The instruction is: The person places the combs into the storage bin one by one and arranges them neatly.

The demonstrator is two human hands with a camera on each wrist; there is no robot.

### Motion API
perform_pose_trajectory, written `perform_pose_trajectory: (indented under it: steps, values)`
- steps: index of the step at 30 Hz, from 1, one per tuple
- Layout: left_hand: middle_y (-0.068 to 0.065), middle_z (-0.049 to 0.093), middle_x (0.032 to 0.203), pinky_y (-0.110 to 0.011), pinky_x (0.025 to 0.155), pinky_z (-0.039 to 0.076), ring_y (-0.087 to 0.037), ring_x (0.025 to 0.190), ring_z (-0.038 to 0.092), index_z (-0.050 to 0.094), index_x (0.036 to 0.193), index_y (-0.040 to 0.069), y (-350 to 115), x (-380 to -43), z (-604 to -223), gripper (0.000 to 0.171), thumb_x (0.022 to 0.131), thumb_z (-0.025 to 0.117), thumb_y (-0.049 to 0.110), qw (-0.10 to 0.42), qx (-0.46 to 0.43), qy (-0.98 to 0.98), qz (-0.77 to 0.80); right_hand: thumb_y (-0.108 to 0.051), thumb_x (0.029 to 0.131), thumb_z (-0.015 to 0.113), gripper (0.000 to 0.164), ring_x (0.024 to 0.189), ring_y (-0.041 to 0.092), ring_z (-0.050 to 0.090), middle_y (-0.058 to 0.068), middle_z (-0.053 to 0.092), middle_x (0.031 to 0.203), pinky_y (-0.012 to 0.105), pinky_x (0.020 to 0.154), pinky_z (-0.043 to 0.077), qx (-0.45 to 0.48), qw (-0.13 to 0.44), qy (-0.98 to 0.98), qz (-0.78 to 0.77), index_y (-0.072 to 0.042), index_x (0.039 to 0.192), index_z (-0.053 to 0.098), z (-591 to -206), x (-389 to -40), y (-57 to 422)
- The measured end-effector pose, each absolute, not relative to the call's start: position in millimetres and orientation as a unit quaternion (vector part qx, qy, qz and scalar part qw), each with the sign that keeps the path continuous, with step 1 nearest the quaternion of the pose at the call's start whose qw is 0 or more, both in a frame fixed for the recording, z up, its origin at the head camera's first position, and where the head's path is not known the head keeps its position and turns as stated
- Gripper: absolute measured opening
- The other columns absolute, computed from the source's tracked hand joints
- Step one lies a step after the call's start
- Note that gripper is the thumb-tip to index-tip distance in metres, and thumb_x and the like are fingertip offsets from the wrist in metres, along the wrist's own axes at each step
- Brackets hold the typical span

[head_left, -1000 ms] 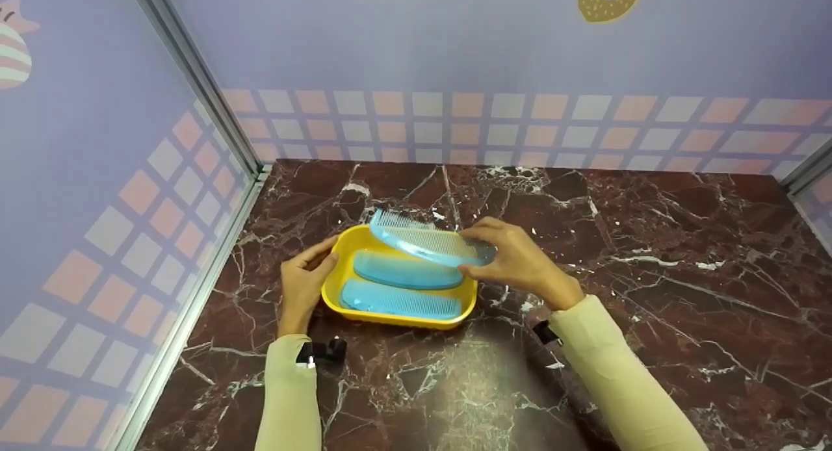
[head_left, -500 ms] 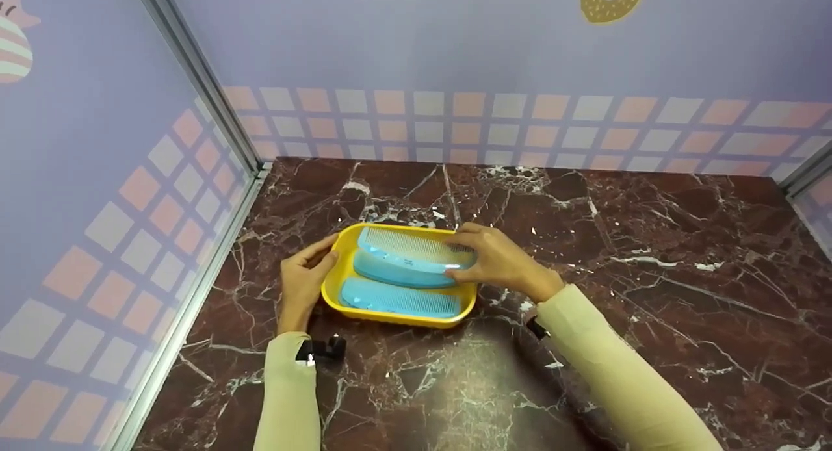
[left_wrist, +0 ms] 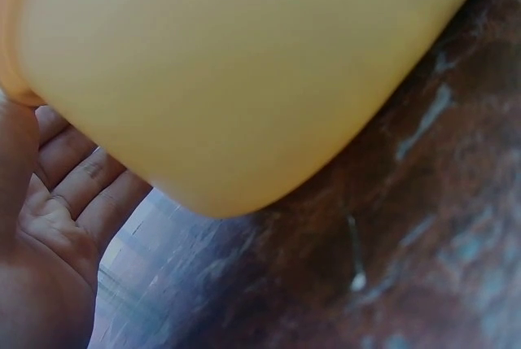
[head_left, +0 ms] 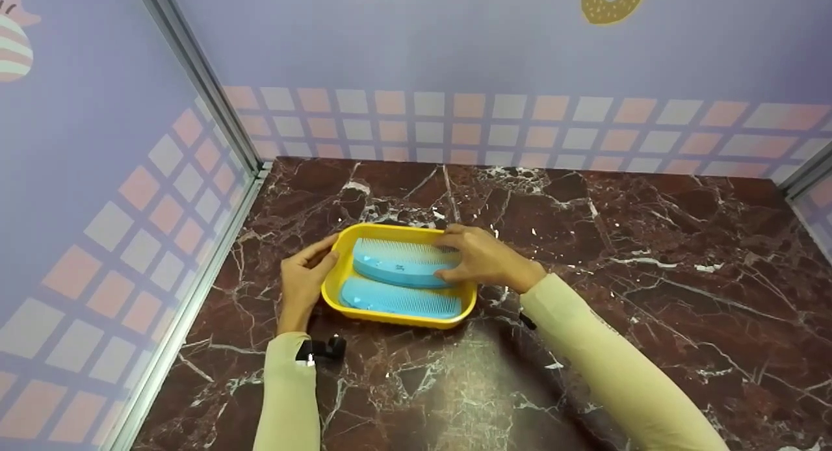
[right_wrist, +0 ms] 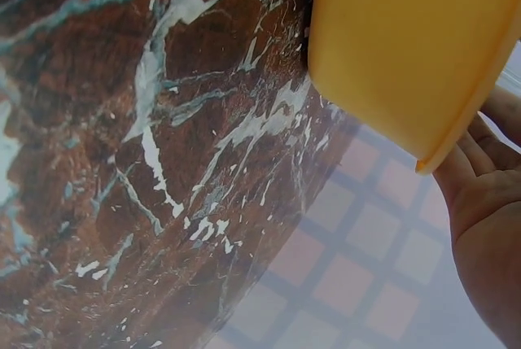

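Note:
In the head view a yellow plastic basin (head_left: pixel 396 322) stands on the marbled tabletop with light-blue combs inside. My right hand (head_left: pixel 484 259) reaches over its right side and pinches the right end of the farther comb (head_left: pixel 396 268), thumb in front and fingers behind. That comb lies over the back part of the basin, teeth away from me. Nearer to me rests another blue comb (head_left: pixel 400 299); a second edge shows under its left end. My left hand (head_left: pixel 303 282) holds the basin's left rim, thumb at the rim and fingers along the outside. Both wrist views show the basin's outer wall (left_wrist: pixel 220 97) beside each hand.
Dark red marble tabletop (head_left: pixel 650 295) surrounds the basin. A purple wall (head_left: pixel 494 48) with pink and white squares rises behind it. Another panel (head_left: pixel 97 145) with a metal frame bounds the left side.
My right hand has moved down and left, lowering the comb from above the back rim into the basin. The left hand and the basin have stayed in place.

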State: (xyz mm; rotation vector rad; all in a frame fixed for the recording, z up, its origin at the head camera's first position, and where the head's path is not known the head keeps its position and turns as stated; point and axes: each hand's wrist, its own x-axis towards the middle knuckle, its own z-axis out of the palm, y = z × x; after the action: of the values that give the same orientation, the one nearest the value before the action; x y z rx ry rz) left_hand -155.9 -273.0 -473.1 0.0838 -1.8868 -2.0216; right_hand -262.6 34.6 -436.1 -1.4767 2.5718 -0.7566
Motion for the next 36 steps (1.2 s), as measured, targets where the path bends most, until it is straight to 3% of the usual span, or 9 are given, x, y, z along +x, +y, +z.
perform_pose_trajectory:
  steps: [12,17,23,29,36]
  values:
    - [-0.029,0.061,0.120,-0.028,0.084,0.056,-0.039,0.108,0.061,0.062,0.119,-0.014,-270.9,-156.2,-472.5,0.032,0.087,0.066,-0.008,0.188,0.033,-0.672,-0.716,-0.029,0.078,0.080,0.055,0.094,0.027,0.063,0.014,0.062,0.112,0.038,0.088,0.054,-0.500,0.023,0.838,-0.219,0.001,0.122,0.065,-444.4,-263.1,28.7]
    - [-0.032,0.059,0.120,-0.028,0.084,0.055,-0.045,0.111,0.058,0.060,0.118,-0.016,-270.1,-157.5,-472.8,0.033,0.087,0.065,-0.010,0.194,0.024,-0.667,-0.719,-0.026,0.079,0.080,0.052,0.090,0.027,0.064,0.016,0.063,0.111,0.038,0.085,0.055,-0.511,0.016,0.836,-0.199,0.002,0.121,0.066,-444.6,-263.1,27.7]
    - [-0.033,0.058,0.120,-0.028,0.084,0.055,-0.050,0.112,0.055,0.059,0.119,-0.017,-269.8,-157.4,-473.3,0.033,0.087,0.063,-0.012,0.193,0.014,-0.667,-0.720,-0.025,0.081,0.079,0.041,0.078,0.024,0.060,0.014,0.066,0.101,0.040,0.075,0.055,-0.520,0.022,0.837,-0.169,0.001,0.112,0.068,-445.6,-262.7,25.1]
    - [-0.034,0.059,0.119,-0.029,0.084,0.056,-0.048,0.110,0.057,0.059,0.119,-0.017,-269.7,-157.1,-473.3,0.033,0.087,0.064,-0.011,0.193,0.016,-0.667,-0.719,-0.024,0.082,0.078,0.037,0.081,0.024,0.062,0.013,0.068,0.097,0.040,0.078,0.056,-0.522,0.030,0.839,-0.152,0.000,0.108,0.069,-445.8,-262.1,22.8]
    - [-0.033,0.060,0.118,-0.030,0.084,0.056,-0.049,0.110,0.057,0.060,0.118,-0.017,-270.4,-157.5,-473.7,0.032,0.087,0.064,-0.011,0.194,0.015,-0.668,-0.719,-0.025,0.082,0.078,0.028,0.070,0.020,0.056,0.009,0.066,0.084,0.039,0.067,0.054,-0.511,0.042,0.847,-0.141,-0.002,0.095,0.069,-444.8,-261.2,20.8]
